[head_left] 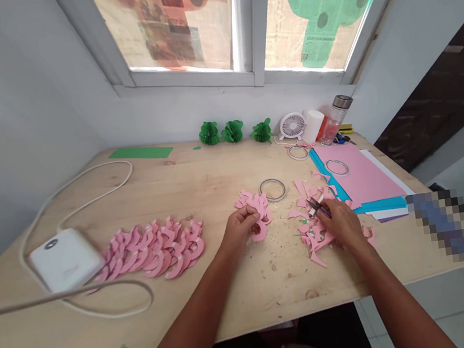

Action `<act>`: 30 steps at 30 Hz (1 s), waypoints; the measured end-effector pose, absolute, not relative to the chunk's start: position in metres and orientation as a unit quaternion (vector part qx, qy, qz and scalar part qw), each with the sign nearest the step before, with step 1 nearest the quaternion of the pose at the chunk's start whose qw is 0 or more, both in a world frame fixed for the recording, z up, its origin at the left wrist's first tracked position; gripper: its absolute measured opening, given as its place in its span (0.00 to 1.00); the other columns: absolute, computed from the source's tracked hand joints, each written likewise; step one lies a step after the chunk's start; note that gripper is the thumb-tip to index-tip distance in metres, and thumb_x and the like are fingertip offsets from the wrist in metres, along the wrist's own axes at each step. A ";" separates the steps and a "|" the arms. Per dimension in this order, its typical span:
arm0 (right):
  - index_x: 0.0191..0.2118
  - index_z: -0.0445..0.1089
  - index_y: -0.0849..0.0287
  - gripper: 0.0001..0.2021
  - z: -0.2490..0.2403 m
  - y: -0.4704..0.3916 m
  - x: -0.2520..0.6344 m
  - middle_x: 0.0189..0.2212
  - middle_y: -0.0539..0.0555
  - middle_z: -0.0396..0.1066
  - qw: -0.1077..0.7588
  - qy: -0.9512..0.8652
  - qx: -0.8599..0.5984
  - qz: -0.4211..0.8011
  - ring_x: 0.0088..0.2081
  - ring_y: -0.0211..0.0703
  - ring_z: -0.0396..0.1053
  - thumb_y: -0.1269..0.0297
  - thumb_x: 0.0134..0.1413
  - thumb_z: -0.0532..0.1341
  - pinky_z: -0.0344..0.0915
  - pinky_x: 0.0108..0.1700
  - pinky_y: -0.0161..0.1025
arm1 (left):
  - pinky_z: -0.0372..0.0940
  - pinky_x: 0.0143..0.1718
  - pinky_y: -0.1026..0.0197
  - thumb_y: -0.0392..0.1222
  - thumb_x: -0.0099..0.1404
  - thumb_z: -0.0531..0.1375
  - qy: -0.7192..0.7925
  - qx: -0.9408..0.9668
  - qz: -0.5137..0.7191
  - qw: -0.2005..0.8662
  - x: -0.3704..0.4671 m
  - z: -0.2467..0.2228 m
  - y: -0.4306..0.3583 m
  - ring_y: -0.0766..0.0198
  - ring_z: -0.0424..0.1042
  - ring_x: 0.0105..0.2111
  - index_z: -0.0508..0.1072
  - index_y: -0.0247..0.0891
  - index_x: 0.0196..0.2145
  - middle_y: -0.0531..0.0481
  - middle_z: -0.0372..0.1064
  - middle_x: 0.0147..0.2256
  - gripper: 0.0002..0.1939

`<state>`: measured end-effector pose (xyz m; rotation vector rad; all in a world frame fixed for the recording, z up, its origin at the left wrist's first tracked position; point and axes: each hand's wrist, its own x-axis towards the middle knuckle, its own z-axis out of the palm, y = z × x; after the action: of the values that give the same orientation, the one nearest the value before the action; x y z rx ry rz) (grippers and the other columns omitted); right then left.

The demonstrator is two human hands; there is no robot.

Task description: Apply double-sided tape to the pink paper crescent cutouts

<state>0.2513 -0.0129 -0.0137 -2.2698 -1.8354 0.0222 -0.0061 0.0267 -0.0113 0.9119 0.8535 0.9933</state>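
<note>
Near the middle of the table, my left hand (243,225) has its thumb and fingers closed on a curved pink paper piece (259,231). More pink cut pieces (250,199) lie just beyond those fingers. My right hand (342,222) is wrapped round dark scissors (316,207), whose blades point up and left over a pile of pink paper scraps (316,237). Left of my left hand, overlapping rows of curved pink paper pieces (156,249) are spread on the wood. A roll of tape (271,180) lies flat between and beyond my hands.
A white device (67,260) with a looping cable sits at the left. Green paper puffs (233,132), a small fan (292,125) and a glass bottle (335,120) stand along the wall. Pink sheets (363,170) with another tape roll (337,167) lie at the right.
</note>
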 end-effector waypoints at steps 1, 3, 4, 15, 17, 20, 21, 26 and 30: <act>0.36 0.68 0.59 0.11 -0.012 -0.012 0.252 0.33 0.55 0.70 0.129 -0.623 -0.771 0.019 0.37 0.45 0.65 0.60 0.50 0.55 0.56 0.34 0.37 | 0.53 0.19 0.69 0.40 0.47 0.61 0.383 0.409 0.446 0.698 -0.006 -0.011 0.026 0.72 0.61 0.18 0.64 0.34 0.21 0.47 0.71 0.25 0.08; 0.38 0.68 0.59 0.12 -0.006 -0.010 0.252 0.35 0.56 0.70 0.192 -0.621 -0.759 0.031 0.36 0.45 0.65 0.61 0.50 0.55 0.58 0.36 0.38 | 0.54 0.19 0.69 0.40 0.47 0.61 0.383 0.409 0.446 0.698 -0.007 -0.010 0.026 0.72 0.61 0.19 0.65 0.34 0.21 0.47 0.71 0.25 0.08; 0.39 0.68 0.59 0.13 -0.002 -0.009 0.251 0.35 0.56 0.70 0.235 -0.619 -0.749 0.029 0.36 0.45 0.65 0.60 0.50 0.55 0.59 0.36 0.38 | 0.54 0.19 0.69 0.40 0.48 0.61 0.383 0.410 0.447 0.696 -0.007 -0.010 0.025 0.71 0.61 0.19 0.65 0.34 0.22 0.47 0.71 0.25 0.09; 0.37 0.66 0.58 0.19 0.016 0.003 0.202 0.21 0.47 0.66 0.561 -0.350 -0.603 0.447 0.17 0.32 0.59 0.54 0.37 0.63 0.53 0.15 0.30 | 0.55 0.20 0.68 0.42 0.48 0.60 0.377 0.433 0.448 0.686 -0.009 -0.010 0.025 0.72 0.61 0.19 0.64 0.34 0.21 0.48 0.70 0.24 0.09; 0.36 0.65 0.58 0.18 0.013 0.009 0.197 0.24 0.48 0.67 0.552 -0.360 -0.606 0.445 0.15 0.29 0.56 0.54 0.38 0.62 0.47 0.13 0.28 | 0.56 0.20 0.68 0.42 0.51 0.58 0.390 0.478 0.446 0.648 -0.010 -0.011 0.025 0.72 0.60 0.18 0.64 0.35 0.22 0.49 0.69 0.24 0.08; 0.39 0.65 0.59 0.18 0.009 0.021 0.193 0.28 0.50 0.68 0.516 -0.421 -0.633 0.395 0.15 0.28 0.52 0.52 0.43 0.57 0.45 0.13 0.28 | 0.59 0.23 0.66 0.39 0.53 0.55 0.429 0.611 0.437 0.502 -0.011 -0.011 0.023 0.70 0.62 0.20 0.65 0.36 0.22 0.52 0.67 0.23 0.05; 0.39 0.65 0.59 0.18 0.008 0.025 0.191 0.28 0.50 0.68 0.506 -0.438 -0.639 0.381 0.15 0.28 0.52 0.53 0.43 0.57 0.46 0.14 0.29 | 0.60 0.26 0.65 0.36 0.53 0.54 0.437 0.659 0.433 0.433 -0.011 -0.012 0.022 0.68 0.64 0.23 0.65 0.36 0.23 0.52 0.67 0.23 0.03; 0.37 0.69 0.60 0.15 -0.001 0.041 0.182 0.26 0.51 0.69 0.454 -0.512 -0.655 0.321 0.26 0.36 0.63 0.58 0.40 0.60 0.58 0.26 0.32 | 0.60 0.43 0.57 0.30 0.53 0.52 0.404 0.788 0.414 0.211 -0.009 -0.014 0.021 0.59 0.66 0.43 0.65 0.38 0.25 0.47 0.70 0.35 0.06; 0.34 0.71 0.57 0.11 -0.008 0.043 0.165 0.25 0.50 0.70 0.392 -0.571 -0.656 0.301 0.27 0.39 0.65 0.63 0.40 0.60 0.59 0.30 0.36 | 0.60 0.42 0.57 0.30 0.53 0.52 0.443 0.792 0.381 0.177 -0.009 -0.019 0.022 0.58 0.67 0.40 0.63 0.39 0.26 0.46 0.70 0.34 0.06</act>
<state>0.1654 0.0432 -0.0085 -1.6649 -1.4492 0.7636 -0.0093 0.0221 -0.0194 2.2411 1.2538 1.0788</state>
